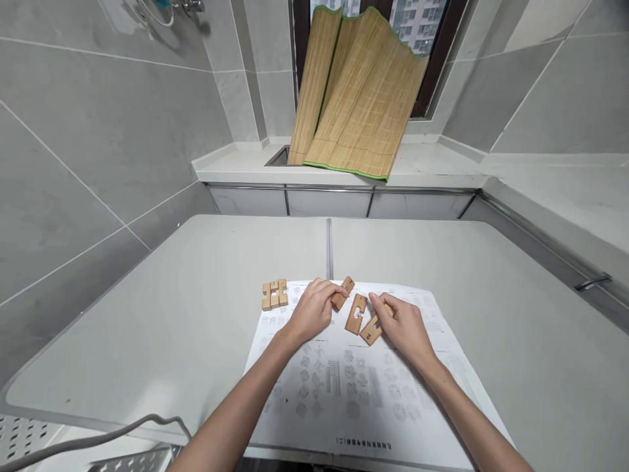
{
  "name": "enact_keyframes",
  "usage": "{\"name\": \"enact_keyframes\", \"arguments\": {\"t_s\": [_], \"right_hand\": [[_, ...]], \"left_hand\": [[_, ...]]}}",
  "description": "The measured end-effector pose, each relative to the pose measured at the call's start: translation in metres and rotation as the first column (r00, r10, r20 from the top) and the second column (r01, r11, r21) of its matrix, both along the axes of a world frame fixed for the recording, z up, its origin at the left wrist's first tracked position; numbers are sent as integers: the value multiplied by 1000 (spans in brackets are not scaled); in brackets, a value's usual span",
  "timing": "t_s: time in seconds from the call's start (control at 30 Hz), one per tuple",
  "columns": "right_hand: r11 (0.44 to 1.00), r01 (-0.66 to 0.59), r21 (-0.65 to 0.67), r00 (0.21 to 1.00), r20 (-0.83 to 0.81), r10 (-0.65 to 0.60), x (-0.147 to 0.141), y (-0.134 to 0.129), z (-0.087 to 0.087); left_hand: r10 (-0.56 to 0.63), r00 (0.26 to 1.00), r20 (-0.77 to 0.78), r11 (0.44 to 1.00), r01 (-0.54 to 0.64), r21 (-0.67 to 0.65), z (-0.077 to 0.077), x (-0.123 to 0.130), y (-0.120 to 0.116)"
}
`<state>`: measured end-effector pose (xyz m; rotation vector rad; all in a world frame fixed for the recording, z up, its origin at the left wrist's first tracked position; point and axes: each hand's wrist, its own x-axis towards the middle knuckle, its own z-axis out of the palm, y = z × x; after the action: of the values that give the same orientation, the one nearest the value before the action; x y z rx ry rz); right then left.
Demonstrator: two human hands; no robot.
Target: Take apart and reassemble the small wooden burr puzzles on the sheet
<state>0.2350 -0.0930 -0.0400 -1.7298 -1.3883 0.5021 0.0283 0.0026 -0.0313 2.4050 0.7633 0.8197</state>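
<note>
My left hand (314, 308) has its fingers closed on the near end of a notched wooden puzzle piece (346, 288), held against the paper sheet (339, 393). A second notched piece (354, 318) lies flat between my hands, with a cut-out in its right side. My right hand (405, 324) pinches a third wooden piece (372, 332), which bears a dark mark at its lower end; its upper part is hidden under my fingers. Left of my left hand, several notched pieces (274, 295) sit side by side at the sheet's upper left corner. Printed puzzle diagrams cover the sheet.
The white folding table (171, 328) has a seam (329, 249) down its middle. Behind it, a bamboo mat (366, 98) leans on the counter (427, 160) before a window. A grey cable (113, 429) runs by the table's front left edge. Tiled walls stand on both sides.
</note>
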Motion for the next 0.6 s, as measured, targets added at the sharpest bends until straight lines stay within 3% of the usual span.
{"name": "enact_keyframes", "arguments": {"t_s": [0.6], "right_hand": [[1000,1,14,981,194,-4,-1,0,-7]], "left_hand": [[-105,976,-191,984,130,124,4,-6,1]]}}
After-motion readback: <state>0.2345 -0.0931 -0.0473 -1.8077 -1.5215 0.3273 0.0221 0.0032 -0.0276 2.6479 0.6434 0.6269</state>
